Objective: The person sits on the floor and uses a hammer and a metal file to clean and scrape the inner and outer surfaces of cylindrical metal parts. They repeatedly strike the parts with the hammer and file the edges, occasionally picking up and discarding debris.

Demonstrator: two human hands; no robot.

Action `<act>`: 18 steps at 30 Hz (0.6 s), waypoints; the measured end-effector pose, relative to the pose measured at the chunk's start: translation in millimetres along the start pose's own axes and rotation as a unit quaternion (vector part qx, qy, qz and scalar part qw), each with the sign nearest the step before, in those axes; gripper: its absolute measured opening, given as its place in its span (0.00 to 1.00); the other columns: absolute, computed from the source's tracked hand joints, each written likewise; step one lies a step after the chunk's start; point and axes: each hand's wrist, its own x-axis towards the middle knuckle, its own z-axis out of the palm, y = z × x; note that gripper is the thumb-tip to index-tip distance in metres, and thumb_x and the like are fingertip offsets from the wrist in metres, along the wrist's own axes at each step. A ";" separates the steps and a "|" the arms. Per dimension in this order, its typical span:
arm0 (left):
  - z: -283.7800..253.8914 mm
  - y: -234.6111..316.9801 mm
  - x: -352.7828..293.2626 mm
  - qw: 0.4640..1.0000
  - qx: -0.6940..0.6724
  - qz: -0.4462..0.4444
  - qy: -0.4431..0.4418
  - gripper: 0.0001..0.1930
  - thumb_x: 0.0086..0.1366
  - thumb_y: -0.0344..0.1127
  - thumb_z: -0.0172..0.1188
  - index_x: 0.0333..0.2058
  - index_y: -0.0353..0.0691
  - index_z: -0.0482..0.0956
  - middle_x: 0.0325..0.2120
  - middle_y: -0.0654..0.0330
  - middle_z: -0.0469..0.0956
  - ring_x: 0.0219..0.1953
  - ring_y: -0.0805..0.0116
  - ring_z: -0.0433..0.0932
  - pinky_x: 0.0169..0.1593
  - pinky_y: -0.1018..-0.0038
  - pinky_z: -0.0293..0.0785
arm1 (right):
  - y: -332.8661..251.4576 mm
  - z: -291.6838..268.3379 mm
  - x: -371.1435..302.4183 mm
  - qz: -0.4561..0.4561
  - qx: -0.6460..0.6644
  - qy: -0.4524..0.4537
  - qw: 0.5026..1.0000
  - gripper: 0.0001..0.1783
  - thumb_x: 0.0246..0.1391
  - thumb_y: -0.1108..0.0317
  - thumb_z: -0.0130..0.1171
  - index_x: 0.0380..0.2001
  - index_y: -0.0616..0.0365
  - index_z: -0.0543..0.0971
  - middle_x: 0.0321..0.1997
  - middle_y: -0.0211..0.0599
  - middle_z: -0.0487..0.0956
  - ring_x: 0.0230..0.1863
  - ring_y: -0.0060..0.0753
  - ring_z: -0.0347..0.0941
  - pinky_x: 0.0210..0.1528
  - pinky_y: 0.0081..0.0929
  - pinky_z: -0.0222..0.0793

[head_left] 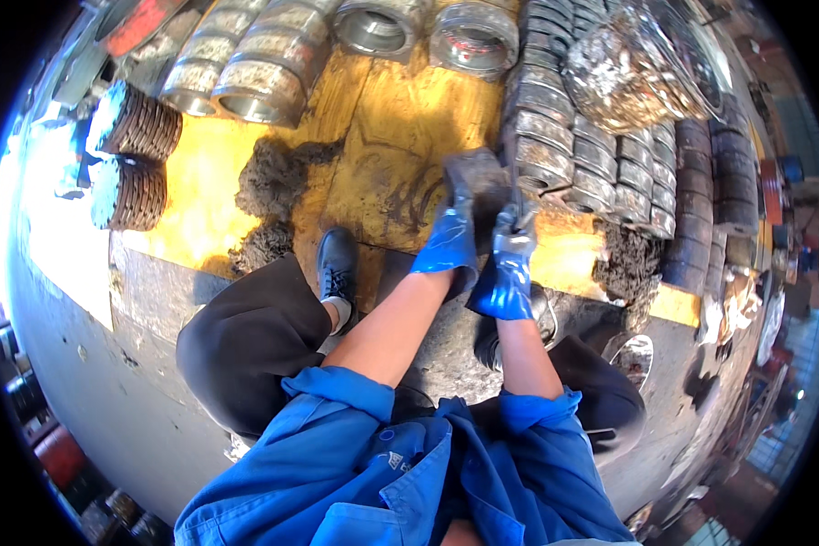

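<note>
Both my hands wear blue rubber gloves smeared with dark grease. My left hand (452,238) is closed at the near left side of a dark, grimy metal piece (479,173), which looks like a short ring or cylinder. Beside it, my right hand (511,247) has its fingers closed on a thin dark rod-like tool (515,164) that stands along the piece's right side. The tool's tip and the left fingertips are hard to make out. Dark greasy smears (416,196) mark the yellow board (387,118) to the left of the piece.
Rows of metal rings (541,136) line the right; larger rings (255,86) stand far left and ahead. A wire basket (632,73) sits upon the right rows. Dark grease clumps (273,177) lie left, another heap (628,259) right. Stacked toothed discs (136,123) stand at left.
</note>
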 end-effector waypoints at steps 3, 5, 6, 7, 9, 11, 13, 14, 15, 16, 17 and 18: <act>-20.4 -4.2 5.9 0.989 0.115 0.088 0.012 0.27 0.69 0.51 0.49 0.57 0.35 0.67 0.51 0.55 0.73 0.49 0.62 0.75 0.50 0.67 0.75 | -13.5 1.0 -10.4 -0.003 0.028 -0.055 0.998 0.16 0.58 0.65 0.53 0.46 0.60 0.77 0.37 0.46 0.81 0.37 0.39 0.78 0.40 0.32 0.73; -42.9 -6.6 24.4 0.973 0.173 0.143 -0.055 0.26 0.70 0.51 0.47 0.57 0.35 0.67 0.52 0.54 0.73 0.49 0.60 0.75 0.49 0.65 0.75 | -19.8 -5.0 -14.4 -0.044 0.127 -0.064 0.989 0.17 0.62 0.63 0.50 0.49 0.61 0.76 0.39 0.47 0.81 0.37 0.38 0.79 0.41 0.31 0.73; -57.1 -8.8 35.0 0.978 0.129 0.149 -0.075 0.26 0.71 0.51 0.46 0.57 0.35 0.67 0.52 0.53 0.72 0.49 0.60 0.75 0.49 0.63 0.75 | -18.7 -11.0 -23.1 -0.018 0.171 -0.085 0.981 0.18 0.62 0.62 0.50 0.49 0.61 0.76 0.39 0.47 0.82 0.37 0.37 0.79 0.41 0.31 0.73; -74.0 -16.0 47.2 0.991 -0.060 0.102 -0.063 0.26 0.71 0.51 0.45 0.57 0.35 0.68 0.53 0.53 0.72 0.49 0.59 0.76 0.50 0.62 0.76 | -14.7 -18.3 -35.6 0.030 0.212 -0.106 0.971 0.18 0.62 0.62 0.50 0.50 0.61 0.75 0.39 0.47 0.82 0.37 0.37 0.79 0.40 0.30 0.73; -83.1 -18.3 46.6 0.988 -0.117 0.067 0.072 0.29 0.71 0.53 0.43 0.57 0.33 0.67 0.53 0.50 0.72 0.48 0.55 0.76 0.50 0.58 0.76 | 3.2 -40.2 -62.6 0.122 0.265 -0.122 0.949 0.19 0.62 0.61 0.50 0.50 0.61 0.75 0.39 0.46 0.82 0.36 0.36 0.79 0.40 0.29 0.73; -60.8 -3.5 17.5 0.974 0.055 0.061 0.209 0.30 0.71 0.54 0.42 0.58 0.32 0.65 0.51 0.48 0.73 0.45 0.53 0.77 0.48 0.59 0.77 | 17.9 -52.9 -80.0 0.192 0.301 -0.116 0.927 0.19 0.62 0.60 0.50 0.51 0.61 0.75 0.39 0.45 0.82 0.36 0.35 0.79 0.39 0.29 0.73; -48.4 7.3 11.0 0.934 0.188 0.046 0.301 0.31 0.70 0.54 0.44 0.58 0.31 0.65 0.49 0.47 0.75 0.43 0.52 0.78 0.46 0.60 0.78 | 27.3 -63.1 -83.6 0.232 0.321 -0.106 0.912 0.20 0.62 0.59 0.50 0.52 0.60 0.74 0.39 0.44 0.82 0.35 0.34 0.79 0.38 0.28 0.73; -52.6 9.5 15.6 0.913 0.235 0.036 0.331 0.31 0.69 0.54 0.45 0.58 0.31 0.65 0.48 0.46 0.76 0.41 0.51 0.79 0.44 0.60 0.78 | 28.8 -66.5 -81.7 0.245 0.332 -0.102 0.905 0.20 0.62 0.59 0.50 0.52 0.60 0.74 0.39 0.44 0.82 0.35 0.33 0.79 0.38 0.27 0.73; -56.4 12.9 19.9 0.890 0.281 0.027 0.359 0.31 0.68 0.54 0.47 0.57 0.30 0.65 0.46 0.45 0.76 0.40 0.50 0.80 0.43 0.61 0.79 | 30.4 -68.6 -78.9 0.253 0.340 -0.098 0.901 0.21 0.62 0.58 0.50 0.52 0.60 0.74 0.39 0.44 0.82 0.35 0.33 0.79 0.37 0.27 0.73; -63.4 17.3 25.9 0.818 0.477 0.092 0.307 0.30 0.68 0.54 0.48 0.56 0.31 0.67 0.45 0.44 0.77 0.40 0.49 0.80 0.42 0.60 0.79 | 31.8 -69.8 -76.2 0.258 0.348 -0.091 0.897 0.21 0.62 0.58 0.50 0.53 0.60 0.73 0.39 0.43 0.82 0.35 0.33 0.79 0.37 0.27 0.73; -67.0 22.0 28.7 0.707 0.647 0.153 0.241 0.29 0.68 0.53 0.49 0.55 0.32 0.70 0.43 0.42 0.77 0.41 0.49 0.80 0.40 0.59 0.78 | 32.0 -71.6 -73.0 0.263 0.356 -0.086 0.893 0.21 0.62 0.58 0.50 0.53 0.60 0.73 0.40 0.43 0.82 0.34 0.32 0.79 0.36 0.26 0.73; -64.3 22.4 38.5 0.653 0.712 0.161 0.205 0.28 0.67 0.53 0.51 0.52 0.31 0.71 0.40 0.42 0.78 0.40 0.49 0.80 0.38 0.59 0.78 | 32.3 -73.4 -70.0 0.265 0.364 -0.081 0.889 0.22 0.62 0.57 0.50 0.53 0.60 0.73 0.40 0.42 0.82 0.34 0.32 0.79 0.36 0.26 0.73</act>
